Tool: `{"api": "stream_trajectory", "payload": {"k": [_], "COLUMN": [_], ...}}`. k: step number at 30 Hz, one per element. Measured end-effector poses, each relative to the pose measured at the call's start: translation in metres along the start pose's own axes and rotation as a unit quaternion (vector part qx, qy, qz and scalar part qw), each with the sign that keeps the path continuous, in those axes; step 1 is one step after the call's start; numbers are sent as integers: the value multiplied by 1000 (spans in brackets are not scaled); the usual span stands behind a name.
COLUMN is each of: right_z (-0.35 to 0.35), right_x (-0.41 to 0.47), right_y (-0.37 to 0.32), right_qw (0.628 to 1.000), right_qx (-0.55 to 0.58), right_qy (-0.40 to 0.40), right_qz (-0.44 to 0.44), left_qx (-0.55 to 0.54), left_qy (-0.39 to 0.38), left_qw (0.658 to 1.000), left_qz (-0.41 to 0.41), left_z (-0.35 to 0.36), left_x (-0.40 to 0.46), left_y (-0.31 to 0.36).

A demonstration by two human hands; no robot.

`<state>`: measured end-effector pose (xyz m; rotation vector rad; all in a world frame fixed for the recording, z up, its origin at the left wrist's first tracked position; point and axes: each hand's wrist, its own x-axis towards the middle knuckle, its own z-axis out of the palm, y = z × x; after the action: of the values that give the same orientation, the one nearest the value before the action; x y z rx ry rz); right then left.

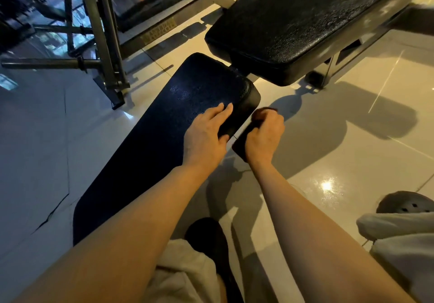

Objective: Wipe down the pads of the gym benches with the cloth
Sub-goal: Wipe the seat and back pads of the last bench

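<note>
A long black bench pad (150, 143) runs from the lower left toward the centre. My left hand (206, 136) lies on its top near the right edge, fingers straight and thumb over the edge. My right hand (264, 136) is beside the pad's right side, fingers curled round a dark cloth (263, 112) that shows bunched above the knuckles and presses against the pad's side. A second, wider black pad (293, 20) stands beyond, at the upper right.
Metal rack uprights and a bar (103, 44) stand at the upper left. The bench frame leg (328, 67) sits under the far pad. The glossy tiled floor (352, 138) spreads to the right. My shoe (404, 204) is at the lower right.
</note>
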<state>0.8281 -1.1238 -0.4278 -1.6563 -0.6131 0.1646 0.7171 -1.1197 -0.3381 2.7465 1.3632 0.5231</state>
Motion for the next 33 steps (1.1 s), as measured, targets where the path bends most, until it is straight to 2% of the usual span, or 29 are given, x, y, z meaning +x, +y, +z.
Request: {"api": "stream_trajectory", "payload": {"k": [2, 5, 9, 14, 20, 25, 30, 33], "right_z": [-7, -7, -1, -5, -15, -10, -22, -20], "right_x": [4, -2, -24, -46, -4, -37, -8, 4], "right_y": [7, -19, -39, -17, -40, -36, -43, -39], "right_qw": [996, 992, 986, 991, 988, 990, 986, 984], "right_qx": [27, 97, 159, 76, 87, 84, 126, 120], "right_qy": [35, 68, -44, -31, 42, -28, 43, -18], "right_qz": [78, 53, -16, -107, -122, -110, -102, -127], "left_qx": [-5, -6, -18, -11, -28, -40, -63, -57], "left_qy": [2, 14, 31, 28, 25, 26, 21, 31], "left_qw": [1000, 1000, 999, 999, 999, 999, 996, 996], "left_qz": [-1, 11, 14, 25, 8, 24, 53, 67], "left_z": [0, 0, 2, 3, 2, -5, -16, -12], "left_x": [-1, 1, 3, 3, 2, 6, 18, 21], "left_y": [0, -1, -4, -4, -2, -6, -9, -5]}}
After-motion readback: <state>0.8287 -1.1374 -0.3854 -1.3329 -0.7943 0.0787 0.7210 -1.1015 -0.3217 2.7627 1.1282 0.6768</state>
